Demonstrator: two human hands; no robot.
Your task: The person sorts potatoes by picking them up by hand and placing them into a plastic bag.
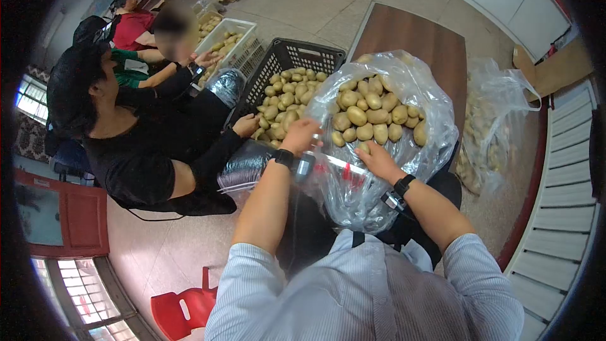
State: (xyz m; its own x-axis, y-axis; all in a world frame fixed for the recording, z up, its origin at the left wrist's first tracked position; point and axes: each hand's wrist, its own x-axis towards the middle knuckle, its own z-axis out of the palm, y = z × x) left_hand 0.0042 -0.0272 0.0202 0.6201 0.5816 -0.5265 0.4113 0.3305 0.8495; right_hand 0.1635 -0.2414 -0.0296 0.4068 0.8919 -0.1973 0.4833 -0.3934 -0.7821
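A large clear plastic bag (435,104) lies open before me, with many potatoes (377,115) in it. My right hand (379,159) is at the bag's near side, its fingers closed round a small potato (364,147). Over the bag's left edge is my left hand (302,137), blurred, fingers bent; whether they hold anything is hidden. Just beyond it stands a black crate (309,57) with more potatoes (287,93). Both my wrists carry black bands and small devices.
At the left sits a person in black (145,120), one hand at the black crate. Further back are other people and a white crate (245,58) of potatoes. A brown table (410,31) extends behind the bag; a filled plastic bag (489,120) stands right. A red chair (183,312) is lower left.
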